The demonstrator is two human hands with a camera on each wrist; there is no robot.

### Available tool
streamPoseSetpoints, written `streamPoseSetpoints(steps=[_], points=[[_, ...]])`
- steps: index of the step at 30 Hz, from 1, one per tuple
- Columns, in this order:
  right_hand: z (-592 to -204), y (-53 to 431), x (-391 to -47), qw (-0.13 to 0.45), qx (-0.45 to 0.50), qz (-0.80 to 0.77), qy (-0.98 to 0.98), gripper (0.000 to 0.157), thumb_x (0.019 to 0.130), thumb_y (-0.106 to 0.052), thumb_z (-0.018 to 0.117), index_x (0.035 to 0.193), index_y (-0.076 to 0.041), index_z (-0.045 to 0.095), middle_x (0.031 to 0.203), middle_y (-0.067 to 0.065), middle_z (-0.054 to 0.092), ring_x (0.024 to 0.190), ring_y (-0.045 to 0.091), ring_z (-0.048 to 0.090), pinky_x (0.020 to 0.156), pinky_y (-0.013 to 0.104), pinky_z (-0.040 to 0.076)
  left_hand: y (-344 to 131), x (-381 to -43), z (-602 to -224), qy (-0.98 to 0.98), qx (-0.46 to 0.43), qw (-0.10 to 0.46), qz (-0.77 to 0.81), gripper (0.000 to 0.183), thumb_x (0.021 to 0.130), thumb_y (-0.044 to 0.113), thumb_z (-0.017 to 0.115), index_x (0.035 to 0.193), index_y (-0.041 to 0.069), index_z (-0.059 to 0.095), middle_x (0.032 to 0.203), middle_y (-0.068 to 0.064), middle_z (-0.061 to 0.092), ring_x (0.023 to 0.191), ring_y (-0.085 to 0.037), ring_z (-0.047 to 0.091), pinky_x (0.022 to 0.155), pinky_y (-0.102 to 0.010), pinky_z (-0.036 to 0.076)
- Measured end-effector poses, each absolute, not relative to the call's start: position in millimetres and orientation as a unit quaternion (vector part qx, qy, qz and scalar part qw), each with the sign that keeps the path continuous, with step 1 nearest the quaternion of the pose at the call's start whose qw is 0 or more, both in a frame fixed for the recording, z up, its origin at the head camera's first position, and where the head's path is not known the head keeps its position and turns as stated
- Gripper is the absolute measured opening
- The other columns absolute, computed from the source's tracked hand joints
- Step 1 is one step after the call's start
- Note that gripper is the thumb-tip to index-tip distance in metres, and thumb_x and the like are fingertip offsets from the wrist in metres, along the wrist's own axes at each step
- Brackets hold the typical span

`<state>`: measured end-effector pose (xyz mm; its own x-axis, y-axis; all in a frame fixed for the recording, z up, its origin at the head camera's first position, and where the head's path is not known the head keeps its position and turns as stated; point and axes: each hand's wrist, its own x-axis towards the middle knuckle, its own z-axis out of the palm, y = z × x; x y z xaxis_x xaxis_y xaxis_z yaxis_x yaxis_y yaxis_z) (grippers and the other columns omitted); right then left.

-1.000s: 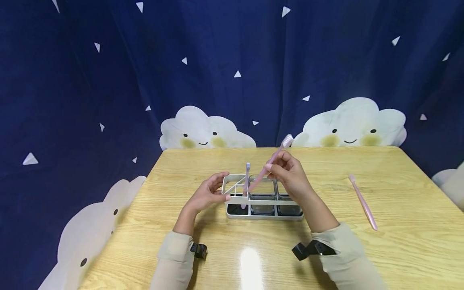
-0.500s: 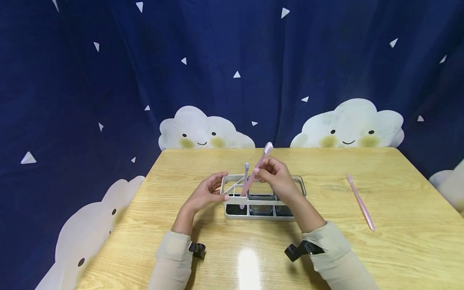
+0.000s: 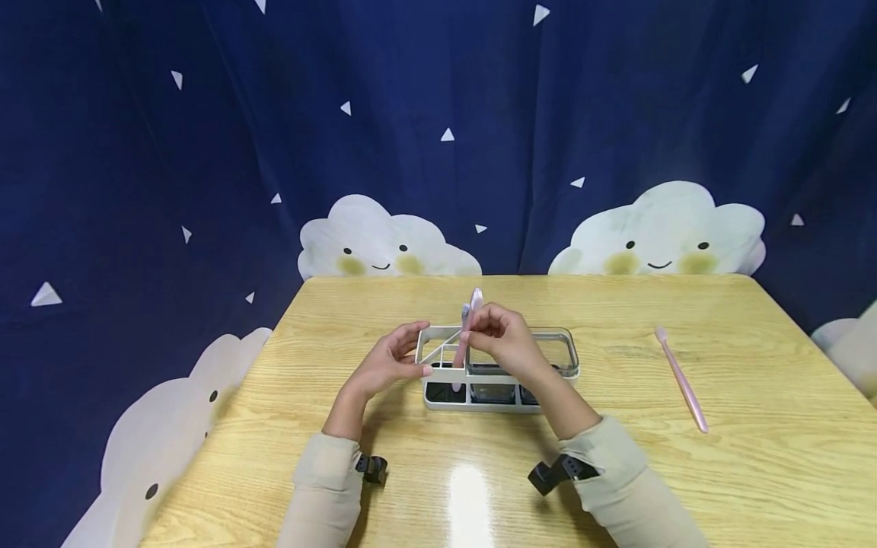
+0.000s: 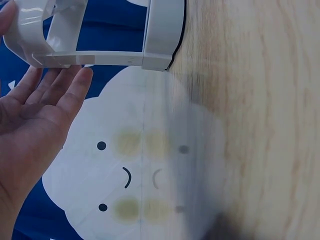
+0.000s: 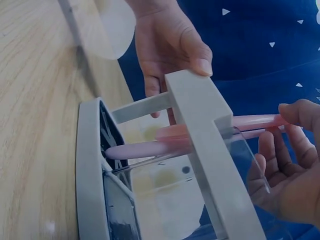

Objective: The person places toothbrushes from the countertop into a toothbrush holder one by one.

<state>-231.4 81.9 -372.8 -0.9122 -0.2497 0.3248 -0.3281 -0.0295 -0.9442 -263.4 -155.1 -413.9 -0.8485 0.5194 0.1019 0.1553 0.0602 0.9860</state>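
Observation:
My left hand grips the left end of a white toothbrush holder, thumb on its front rim and fingers behind. In the left wrist view those fingers touch the holder's frame. My right hand pinches a pink toothbrush, bristle end up. In the right wrist view this pink toothbrush passes through the holder's top frame, its lower tip above the base. Beside it, a lilac toothbrush stands in the same left part of the holder, its handle end low at the base.
Clear cups sit in the holder's middle and right sections. Another pink toothbrush lies on the wooden table to the right. A dark blue curtain hangs behind the table.
My right hand has moved left and slightly down, bringing the pink toothbrush from a slant to nearly upright inside the holder's left part. The left hand keeps its grip on the holder.

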Motion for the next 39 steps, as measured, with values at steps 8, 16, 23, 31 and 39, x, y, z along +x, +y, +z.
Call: streamPoseSetpoints(steps=[8,16,23,31,39], points=[[-375.7,79.8,-233.4,0.026,0.198,0.633,-0.748,0.008,0.084,-0.002,0.067,0.087,0.003,0.061,0.084,0.009,0.061,0.071,0.019,0.055,0.061,0.025,0.047,-155.9,-266.0,-416.5,0.715,0.245,0.132,0.642,0.073,0.077,-0.004,0.072,0.14,0.006,0.038,0.134,-0.017,0.045,0.126,-0.039,0.036,0.102,-0.045,0.032],[-376.0,81.2,-234.5,0.006,0.2,0.605,-0.77,0.009,0.079,0.005,0.065,0.084,0.0,0.059,0.077,0.009,0.062,0.068,0.02,0.057,0.058,0.025,0.047,-154.1,-266.7,-415.1,0.709,0.262,0.124,0.643,0.075,0.075,-0.001,0.074,0.14,0.001,0.036,0.133,-0.02,0.045,0.125,-0.041,0.037,0.101,-0.045,0.034],[-375.2,84.5,-233.0,-0.002,0.205,0.574,-0.793,0.012,0.076,0.007,0.066,0.082,0.0,0.059,0.074,0.007,0.062,0.067,0.019,0.056,0.056,0.026,0.046,-151.1,-266.1,-419.0,0.712,0.25,0.125,0.644,0.075,0.075,-0.004,0.074,0.14,0.005,0.038,0.133,-0.017,0.046,0.125,-0.041,0.037,0.102,-0.042,0.033],[-354.1,79.5,-213.4,-0.007,0.199,0.557,-0.806,0.012,0.076,0.013,0.063,0.086,0.008,0.059,0.075,0.011,0.061,0.065,0.016,0.053,0.056,0.024,0.045,-151.7,-260.2,-416.2,0.72,0.244,0.127,0.638,0.074,0.076,-0.004,0.073,0.14,0.003,0.037,0.134,-0.018,0.045,0.125,-0.038,0.038,0.102,-0.044,0.032],[-366.3,102.8,-217.3,0.01,0.204,0.566,-0.799,0.018,0.079,-0.002,0.07,0.095,0.001,0.061,0.083,0.008,0.06,0.071,0.021,0.054,0.058,0.026,0.046,-154.5,-261.3,-419.5,0.726,0.242,0.115,0.634,0.073,0.076,0.001,0.075,0.139,0.007,0.04,0.134,-0.016,0.046,0.125,-0.037,0.039,0.102,-0.045,0.033]])
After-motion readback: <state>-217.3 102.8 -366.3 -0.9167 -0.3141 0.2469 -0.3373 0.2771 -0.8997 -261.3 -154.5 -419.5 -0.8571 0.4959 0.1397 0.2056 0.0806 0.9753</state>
